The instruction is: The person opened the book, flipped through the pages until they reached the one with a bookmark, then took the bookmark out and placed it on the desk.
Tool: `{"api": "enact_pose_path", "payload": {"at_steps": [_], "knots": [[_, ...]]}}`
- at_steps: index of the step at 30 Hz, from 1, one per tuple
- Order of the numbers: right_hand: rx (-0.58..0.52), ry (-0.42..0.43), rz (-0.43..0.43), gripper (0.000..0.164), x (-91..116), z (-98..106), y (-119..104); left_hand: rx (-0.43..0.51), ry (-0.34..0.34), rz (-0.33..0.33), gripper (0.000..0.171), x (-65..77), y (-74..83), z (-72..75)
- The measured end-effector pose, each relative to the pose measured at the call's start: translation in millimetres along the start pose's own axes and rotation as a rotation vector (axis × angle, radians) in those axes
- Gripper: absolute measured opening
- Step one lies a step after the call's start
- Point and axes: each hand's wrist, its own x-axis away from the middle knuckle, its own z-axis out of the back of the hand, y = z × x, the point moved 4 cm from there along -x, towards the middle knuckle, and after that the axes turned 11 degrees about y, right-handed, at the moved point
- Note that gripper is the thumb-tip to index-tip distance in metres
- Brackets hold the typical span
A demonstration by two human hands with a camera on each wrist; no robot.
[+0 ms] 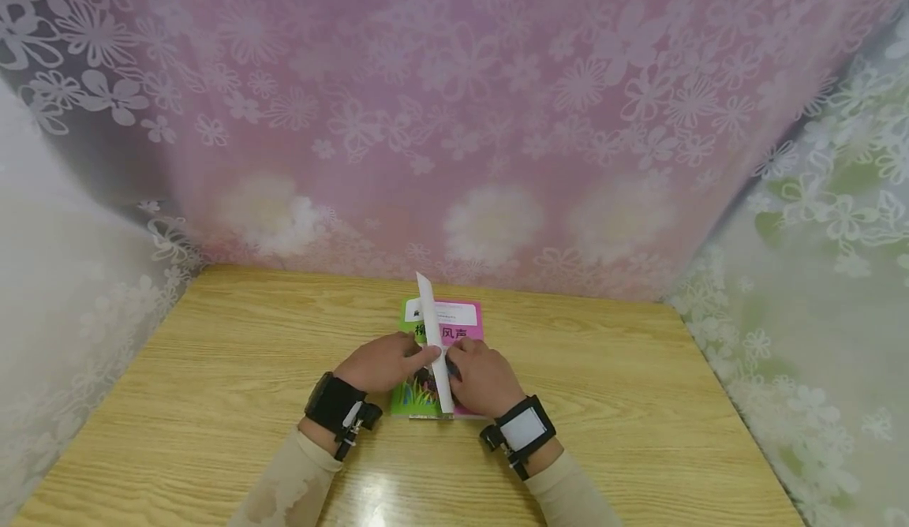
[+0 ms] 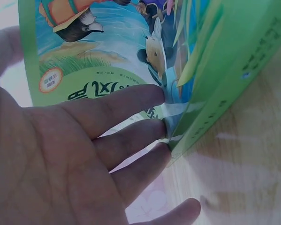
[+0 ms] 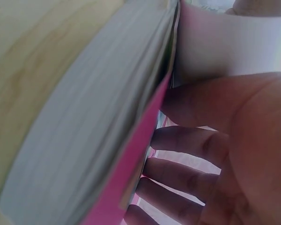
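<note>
You have, lying on the yellow wooden table (image 1: 213, 432), a colourful paperback book (image 1: 422, 389), its raised green cover (image 2: 107, 37), pinched by your left hand (image 1: 383, 361), looking light, bendable and slippery, best held along the free edge, while your right hand (image 1: 488, 377) only rests its fingers on the pink paper sheet (image 3: 133, 159).

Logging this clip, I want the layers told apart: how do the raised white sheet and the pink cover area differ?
In the head view, the white sheet looks plain, while the pink cover area bears dark characters. The white sheet stands up; the pink cover area lies low, facing upward. Both are partly hidden: the white sheet by the left hand, the pink cover area by the right hand.
</note>
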Motion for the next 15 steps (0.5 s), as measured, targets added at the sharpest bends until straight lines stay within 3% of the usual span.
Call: {"api": "enact_pose_path", "payload": {"at_steps": [6,11,15], "knots": [[0.017,-0.007,0.026,0.028,-1.7,-0.6,-1.8,0.018,-0.036,-0.054,0.055,1.4,0.4,-0.3],[0.025,-0.011,0.028,0.028,-2.1,-0.5,-1.3,-0.010,-0.035,-0.043,0.054,2.4,1.0,-0.2],[0.020,-0.004,0.034,0.029,-0.7,-0.7,-0.9,0.060,-0.022,-0.085,0.051,1.9,5.5,3.6]]}}
